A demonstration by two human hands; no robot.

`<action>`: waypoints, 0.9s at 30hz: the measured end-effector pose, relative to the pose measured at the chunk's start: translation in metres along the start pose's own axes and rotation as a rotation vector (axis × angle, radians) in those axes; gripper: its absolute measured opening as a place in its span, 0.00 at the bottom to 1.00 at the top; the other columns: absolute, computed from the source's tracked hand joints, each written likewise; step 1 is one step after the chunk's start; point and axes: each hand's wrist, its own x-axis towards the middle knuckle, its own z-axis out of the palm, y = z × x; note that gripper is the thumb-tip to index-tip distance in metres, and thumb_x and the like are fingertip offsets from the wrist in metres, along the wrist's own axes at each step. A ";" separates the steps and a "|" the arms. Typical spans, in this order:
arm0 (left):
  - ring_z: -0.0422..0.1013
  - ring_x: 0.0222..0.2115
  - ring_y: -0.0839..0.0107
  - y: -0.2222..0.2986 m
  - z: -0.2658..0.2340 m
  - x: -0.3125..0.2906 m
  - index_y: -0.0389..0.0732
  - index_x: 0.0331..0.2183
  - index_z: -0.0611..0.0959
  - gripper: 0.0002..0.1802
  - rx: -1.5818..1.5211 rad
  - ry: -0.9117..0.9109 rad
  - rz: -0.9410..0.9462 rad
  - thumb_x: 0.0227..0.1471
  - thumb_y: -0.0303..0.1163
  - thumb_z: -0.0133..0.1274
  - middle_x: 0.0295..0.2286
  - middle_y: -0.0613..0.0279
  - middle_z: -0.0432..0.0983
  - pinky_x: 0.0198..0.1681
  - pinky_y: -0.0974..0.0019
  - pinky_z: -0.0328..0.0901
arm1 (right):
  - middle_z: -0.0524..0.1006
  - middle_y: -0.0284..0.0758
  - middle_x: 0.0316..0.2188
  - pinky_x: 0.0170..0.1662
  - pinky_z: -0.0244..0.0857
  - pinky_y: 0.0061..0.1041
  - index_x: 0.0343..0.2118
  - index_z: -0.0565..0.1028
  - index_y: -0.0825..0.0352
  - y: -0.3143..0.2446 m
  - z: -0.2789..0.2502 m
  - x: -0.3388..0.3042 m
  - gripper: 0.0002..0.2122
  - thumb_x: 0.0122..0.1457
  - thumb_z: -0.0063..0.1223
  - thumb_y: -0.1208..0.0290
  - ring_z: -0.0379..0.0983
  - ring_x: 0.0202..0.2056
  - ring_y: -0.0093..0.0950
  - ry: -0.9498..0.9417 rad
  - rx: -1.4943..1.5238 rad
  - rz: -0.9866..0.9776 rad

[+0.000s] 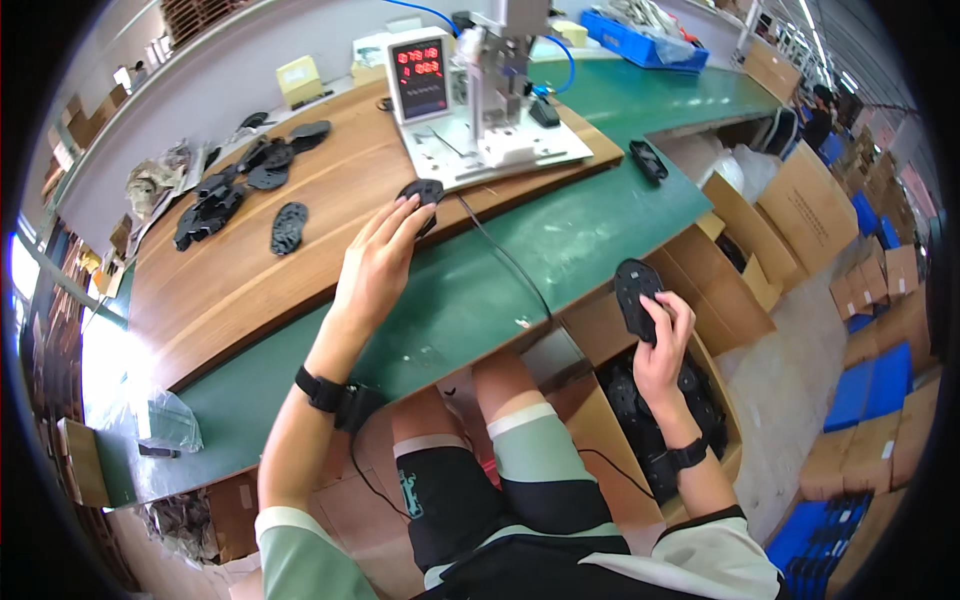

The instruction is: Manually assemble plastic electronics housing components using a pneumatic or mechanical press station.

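My left hand (382, 245) is closed on a black plastic shell (428, 187) at the front edge of the wooden board, just before the white machine base. The shell looks like a computer mouse base; my fingers cover part of it. To the right, my right hand (665, 335) pinches another black mouse base (636, 291) by its lower end, its flat face up. That one is held in the air above a cardboard box (733, 440) with many black parts inside. A bench press (500, 100) with a lit red display (420, 75) stands beyond my left hand.
On the wooden board (340, 170) lie a loose black shell (288, 228) and a pile of black parts (212, 208). A black shell (648, 161) rests on the green table (590, 220). A cable (505, 255) crosses the table's front. Open cartons (705, 290) stand at right.
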 end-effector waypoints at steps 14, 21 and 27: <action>0.71 0.60 0.50 0.007 0.111 0.115 0.48 0.59 0.77 0.29 0.429 -0.165 0.245 0.57 0.20 0.49 0.58 0.48 0.75 0.61 0.51 0.67 | 0.73 0.43 0.53 0.58 0.66 0.40 0.55 0.80 0.64 0.006 -0.092 -0.024 0.30 0.44 0.55 0.87 0.70 0.54 0.43 0.120 -0.075 -0.099; 0.73 0.57 0.48 0.001 0.122 0.135 0.47 0.59 0.77 0.24 0.402 -0.155 0.239 0.61 0.25 0.50 0.55 0.46 0.77 0.58 0.50 0.70 | 0.73 0.41 0.52 0.54 0.69 0.37 0.53 0.80 0.63 0.005 -0.090 -0.033 0.25 0.48 0.67 0.81 0.72 0.51 0.41 0.148 -0.056 -0.091; 0.79 0.47 0.49 0.025 0.119 0.146 0.47 0.55 0.78 0.18 0.336 -0.289 0.105 0.64 0.28 0.49 0.50 0.51 0.80 0.47 0.49 0.74 | 0.74 0.41 0.52 0.55 0.69 0.36 0.52 0.80 0.63 -0.004 -0.086 -0.029 0.25 0.48 0.67 0.81 0.73 0.51 0.41 0.188 -0.002 -0.083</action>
